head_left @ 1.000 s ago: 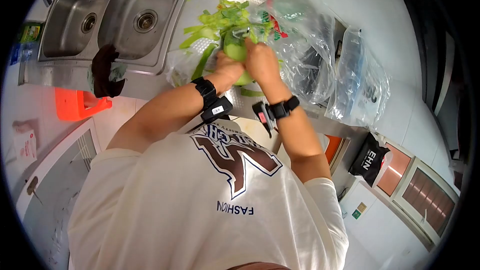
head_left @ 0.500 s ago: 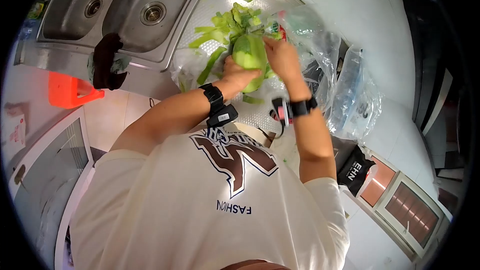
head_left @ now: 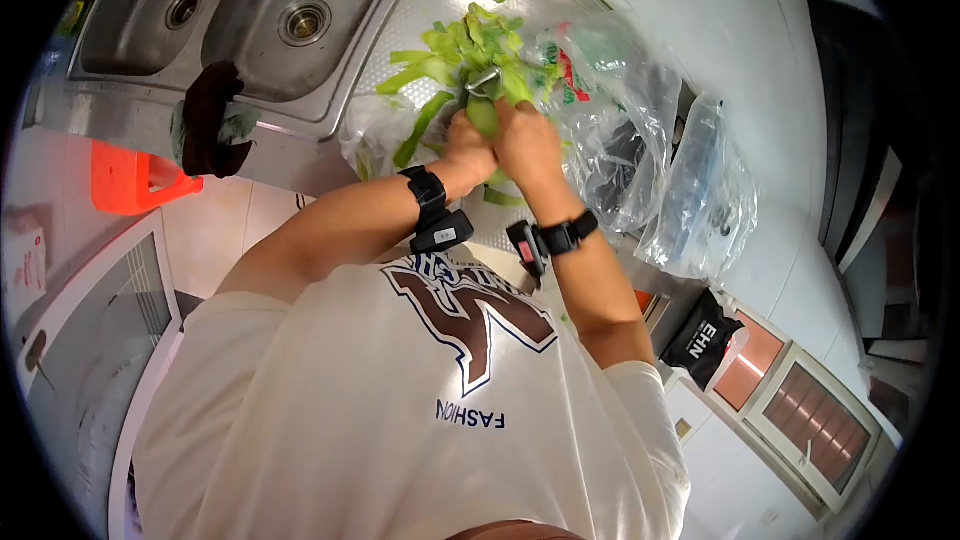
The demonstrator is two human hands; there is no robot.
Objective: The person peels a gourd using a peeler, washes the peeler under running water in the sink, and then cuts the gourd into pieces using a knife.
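Observation:
A partly peeled, pale green gourd (head_left: 482, 119) is in my left hand (head_left: 468, 153), whose fingers are wrapped around its side. My right hand (head_left: 529, 147) is closed just to the right, touching or nearly touching the left. A metal peeler (head_left: 484, 79) shows its head at the gourd's far end, with its handle hidden by my right hand. Green peelings (head_left: 470, 38) are heaped just beyond the gourd. A longer dark green strip (head_left: 423, 130) rests on plastic film to the left.
A double steel sink (head_left: 290, 50) is at the upper left, with a dark cloth (head_left: 212, 120) over its front edge. Clear plastic bags (head_left: 620, 125) crowd the counter's right side. An orange plastic container (head_left: 125, 178) stands below the sink.
My right hand has come down and left along the gourd, close to my left hand, bringing the peeler's head into view. The gourd is now mostly covered by my hands.

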